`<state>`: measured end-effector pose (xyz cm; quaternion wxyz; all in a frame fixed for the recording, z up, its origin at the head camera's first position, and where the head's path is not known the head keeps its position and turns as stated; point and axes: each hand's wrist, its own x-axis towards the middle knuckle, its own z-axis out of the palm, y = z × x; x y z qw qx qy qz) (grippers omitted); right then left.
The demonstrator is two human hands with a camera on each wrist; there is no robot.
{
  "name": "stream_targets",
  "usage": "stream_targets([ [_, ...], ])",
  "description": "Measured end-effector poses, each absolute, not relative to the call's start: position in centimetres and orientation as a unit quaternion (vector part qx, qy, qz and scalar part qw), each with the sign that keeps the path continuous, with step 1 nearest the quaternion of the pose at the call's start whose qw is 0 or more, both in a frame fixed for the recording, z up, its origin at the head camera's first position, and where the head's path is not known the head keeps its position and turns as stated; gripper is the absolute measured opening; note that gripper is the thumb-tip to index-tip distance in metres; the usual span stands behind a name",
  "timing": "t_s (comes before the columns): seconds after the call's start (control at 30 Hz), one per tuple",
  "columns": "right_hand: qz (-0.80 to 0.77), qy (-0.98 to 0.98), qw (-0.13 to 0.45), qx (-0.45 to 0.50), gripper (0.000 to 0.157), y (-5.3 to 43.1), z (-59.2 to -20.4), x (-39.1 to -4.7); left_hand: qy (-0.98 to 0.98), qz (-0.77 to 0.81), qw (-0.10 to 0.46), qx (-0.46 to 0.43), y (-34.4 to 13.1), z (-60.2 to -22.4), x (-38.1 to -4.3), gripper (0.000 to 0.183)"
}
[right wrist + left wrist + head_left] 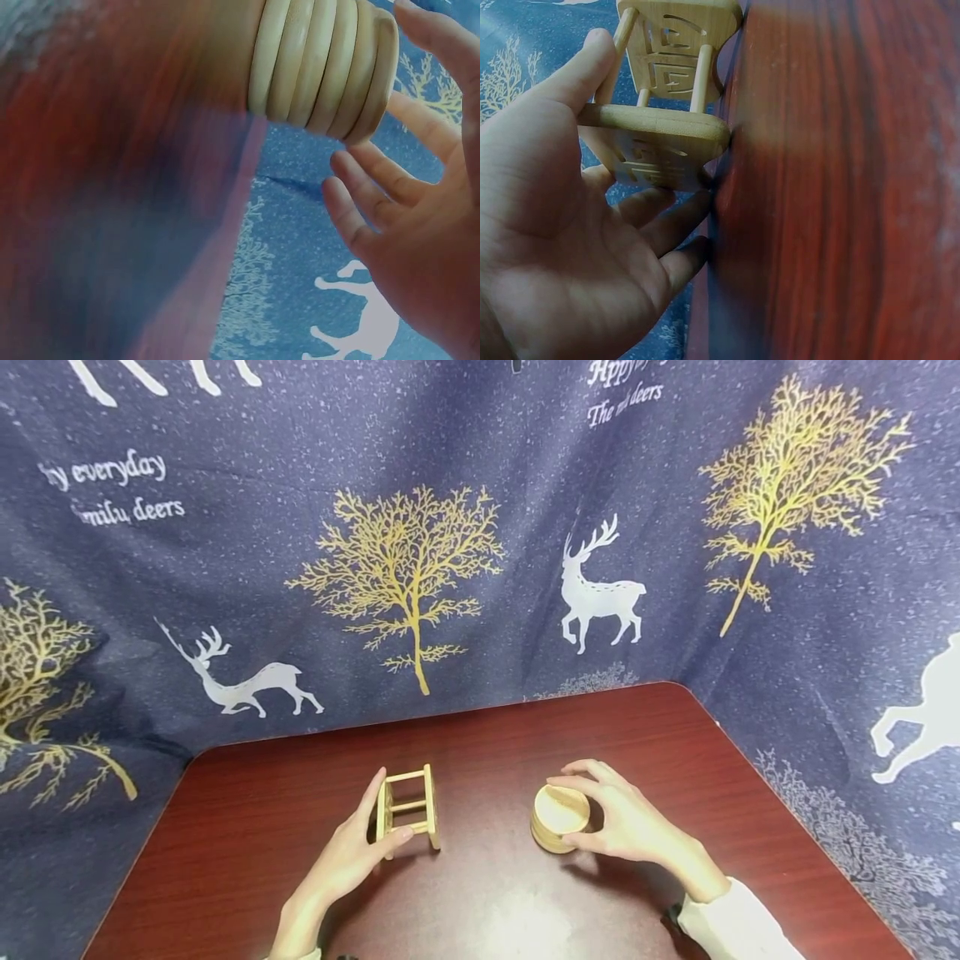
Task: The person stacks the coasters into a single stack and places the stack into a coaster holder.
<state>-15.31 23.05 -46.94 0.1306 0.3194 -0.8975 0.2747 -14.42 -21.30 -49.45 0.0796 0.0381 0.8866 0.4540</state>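
Observation:
On the left of the table stands a small wooden rack (432,806), two cut-out side panels joined by round bars. My left hand (347,858) holds its left side, thumb at the near bar and index finger at the far corner. The left wrist view shows the near panel (656,120) between thumb and fingers, the lower fingers spread close to the table. To the right is a stack of round wooden coasters (561,812). My right hand (633,821) is curved round it, thumb on the near side, index finger at the far rim. Several layers (322,64) show in the right wrist view.
Both items stand on a reddish-brown wooden table (480,752) with rounded far corners. Behind and beside it hangs a dark blue cloth (480,427) printed with white deer and golden trees. Bright glare lies on the table's near middle.

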Motion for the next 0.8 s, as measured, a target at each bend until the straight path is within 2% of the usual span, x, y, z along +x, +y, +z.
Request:
stream_targets([
  [0.2, 0.328, -0.873, 0.113, 0.342, 0.078, 24.0, -47.6, -15.9, 0.88, 0.465, 0.081, 0.043, -21.3, -49.2, -14.4, 0.109],
  [0.43, 0.417, -0.827, 0.066, 0.371, 0.075, 24.7, -48.4, -16.7, 0.88, 0.465, 0.083, 0.039, -21.2, -49.1, -14.2, 0.109],
  [0.8, 0.442, -0.815, 0.016, 0.374, 0.074, 25.5, -49.5, -17.1, 0.874, 0.476, 0.077, 0.052, -21.2, -49.0, -14.3, 0.108],
])
